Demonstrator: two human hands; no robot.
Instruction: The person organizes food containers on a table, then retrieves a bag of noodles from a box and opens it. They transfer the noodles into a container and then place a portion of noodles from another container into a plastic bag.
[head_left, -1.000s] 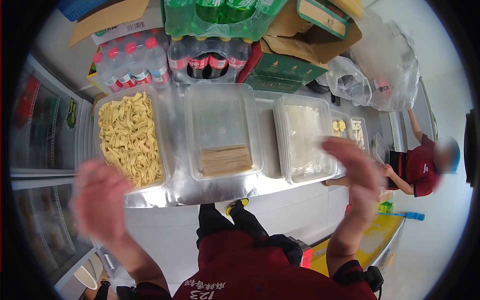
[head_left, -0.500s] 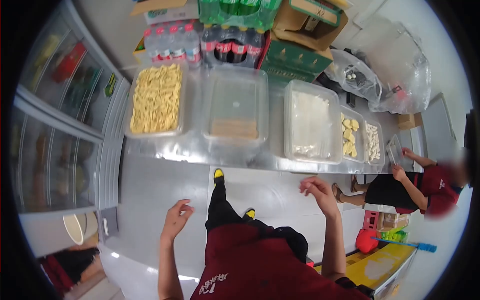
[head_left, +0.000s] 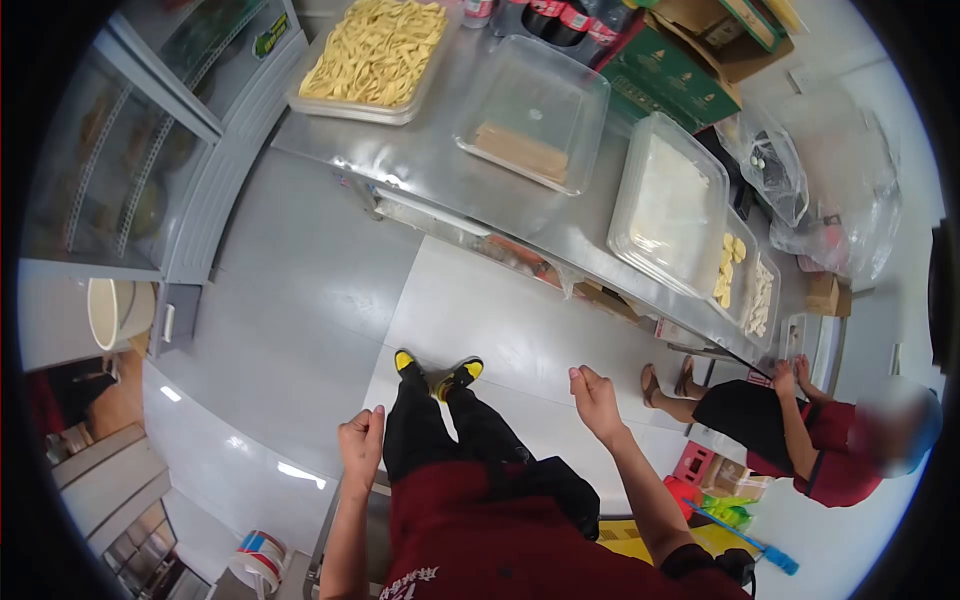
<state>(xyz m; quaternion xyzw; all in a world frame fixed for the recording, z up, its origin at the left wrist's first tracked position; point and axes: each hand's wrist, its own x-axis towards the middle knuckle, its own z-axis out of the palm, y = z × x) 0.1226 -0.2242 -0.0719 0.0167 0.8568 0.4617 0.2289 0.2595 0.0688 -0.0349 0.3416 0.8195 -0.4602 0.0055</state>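
Note:
Both of my hands hang in the air over the floor, away from the steel table [head_left: 440, 172]. My left hand [head_left: 361, 443] is curled into a fist with the thumb up, with nothing visible in it. My right hand [head_left: 594, 398] is likewise closed, empty as far as it shows. On the table stand a tub of yellow noodle-like strips [head_left: 375, 55], a lidded clear box with brown contents [head_left: 522, 150], a stack of clear trays with white contents [head_left: 672, 200], a tray of yellow pieces [head_left: 729, 268] and a tray of white pieces [head_left: 760, 300].
A co-worker [head_left: 800, 435] stands at the table's right end, hands at a small clear container [head_left: 793, 335]. Glass-door fridges [head_left: 120, 170] line the left. Bottles and a green carton [head_left: 670, 75] sit at the back. A bucket [head_left: 258, 560] is at lower left.
The view has turned and shifted away from the table. My fingers have closed into fists. My feet are now side by side. The co-worker's container has come down to the table's end.

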